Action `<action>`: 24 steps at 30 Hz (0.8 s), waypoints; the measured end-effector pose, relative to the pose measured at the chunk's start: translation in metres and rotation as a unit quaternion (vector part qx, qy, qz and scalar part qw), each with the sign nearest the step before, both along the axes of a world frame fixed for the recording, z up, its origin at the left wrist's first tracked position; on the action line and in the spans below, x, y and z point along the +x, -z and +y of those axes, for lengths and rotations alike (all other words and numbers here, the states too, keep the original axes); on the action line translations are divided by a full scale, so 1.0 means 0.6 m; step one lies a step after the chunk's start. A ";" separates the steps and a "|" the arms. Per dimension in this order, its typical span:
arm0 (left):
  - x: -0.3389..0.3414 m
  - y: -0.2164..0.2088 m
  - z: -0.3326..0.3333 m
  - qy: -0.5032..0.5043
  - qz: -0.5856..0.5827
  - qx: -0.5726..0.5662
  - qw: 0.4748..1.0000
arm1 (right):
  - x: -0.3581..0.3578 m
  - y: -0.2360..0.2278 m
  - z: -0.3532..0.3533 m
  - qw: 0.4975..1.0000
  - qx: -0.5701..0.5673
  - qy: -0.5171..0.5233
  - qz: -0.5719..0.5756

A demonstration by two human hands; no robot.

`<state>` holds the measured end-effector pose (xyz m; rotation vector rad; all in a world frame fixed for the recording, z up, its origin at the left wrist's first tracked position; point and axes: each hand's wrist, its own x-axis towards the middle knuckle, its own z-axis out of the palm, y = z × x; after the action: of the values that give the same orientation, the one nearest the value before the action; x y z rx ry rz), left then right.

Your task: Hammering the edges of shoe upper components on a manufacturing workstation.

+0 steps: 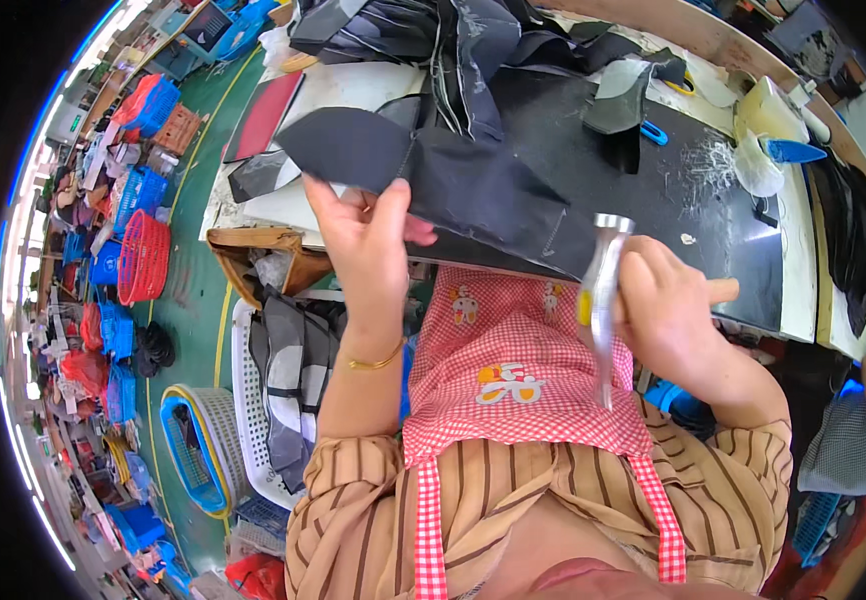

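My left hand [365, 230] pinches a black leather-like piece [463, 175] between thumb and fingers near a stitched seam. The piece stretches to the right over the near edge of the dark work board [553, 115], and its left end is raised. A hammer [603, 300] with a shiny metal head is in my right hand [665, 300]. Its wooden handle end pokes out beyond my fist, and its head hangs upright in front of my apron, beside the right end of the black piece.
Black cut pieces [393, 32] are heaped at the table's back. A red board [265, 115] lies left; a blue tool [654, 132] and a white container [758, 165] lie right. Below left stands a white basket [250, 400] of cut pieces. Another person [858, 430] is at far right.
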<state>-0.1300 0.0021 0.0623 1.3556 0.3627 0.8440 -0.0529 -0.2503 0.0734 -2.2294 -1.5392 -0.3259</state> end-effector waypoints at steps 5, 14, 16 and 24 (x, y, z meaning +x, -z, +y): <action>-0.060 0.032 0.038 -0.145 0.035 0.113 0.982 | 0.015 -0.024 -0.055 0.982 -0.009 0.007 0.189; 0.072 -0.089 -0.005 0.278 0.037 0.736 0.616 | 0.017 -0.050 -0.081 0.993 -0.039 0.022 0.110; 0.081 -0.093 0.019 0.301 0.028 0.721 0.623 | 0.020 -0.048 -0.108 0.983 0.007 0.090 0.163; 0.062 -0.031 0.052 0.248 0.081 0.686 0.680 | 0.042 -0.054 -0.168 0.909 0.089 0.261 0.311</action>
<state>-0.0925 0.0335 0.0812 2.7593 -0.7057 0.4317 -0.0279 -0.3512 0.1058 -2.2510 -0.5551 0.1019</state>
